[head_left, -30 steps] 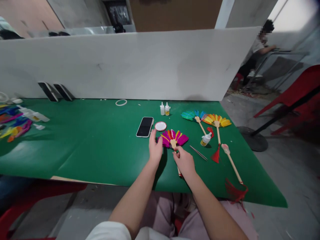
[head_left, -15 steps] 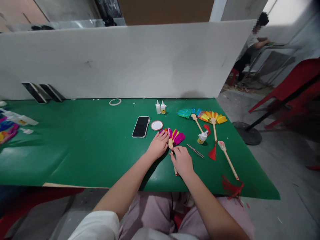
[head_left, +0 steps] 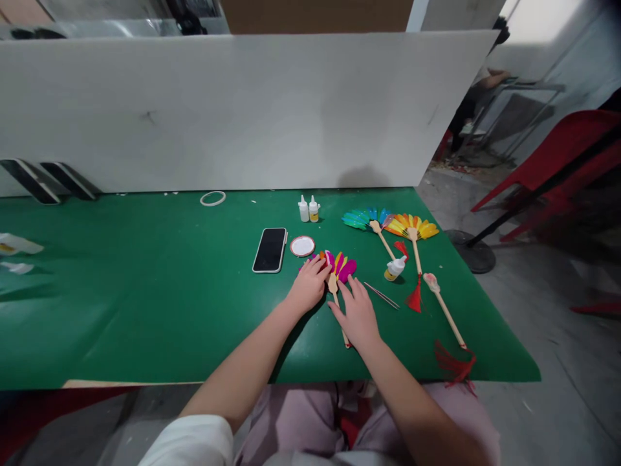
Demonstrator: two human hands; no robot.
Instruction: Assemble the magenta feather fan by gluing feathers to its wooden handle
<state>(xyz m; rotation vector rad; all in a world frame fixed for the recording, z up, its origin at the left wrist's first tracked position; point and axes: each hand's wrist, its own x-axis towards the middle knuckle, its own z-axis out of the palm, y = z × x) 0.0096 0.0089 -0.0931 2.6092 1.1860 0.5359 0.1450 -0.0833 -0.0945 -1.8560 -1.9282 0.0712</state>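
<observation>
A small feather fan (head_left: 334, 283) with magenta, yellow and orange feathers and a pale wooden handle lies flat on the green table in front of me. My left hand (head_left: 309, 283) rests over its left feathers, fingers stretched out and covering part of them. My right hand (head_left: 358, 309) is spread at the right side, its fingertips touching or just beside the lower right magenta feathers, thumb near the handle. Tweezers (head_left: 381, 296) lie to the right of that hand. Behind them a small glue bottle (head_left: 394, 268) leans at a tilt.
A blue-green fan (head_left: 369, 221) and a yellow-orange fan (head_left: 412, 226) lie at the back right. Nearer is a bare fan handle (head_left: 445, 310) with a red tassel. A phone (head_left: 270, 250), a round white lid (head_left: 302, 246) and two glue bottles (head_left: 309, 210) stand or lie beyond my hands.
My right hand has moved from the handle up to the right feathers, its fingers spreading. My left hand stays on the left feathers. The view has shifted slightly.
</observation>
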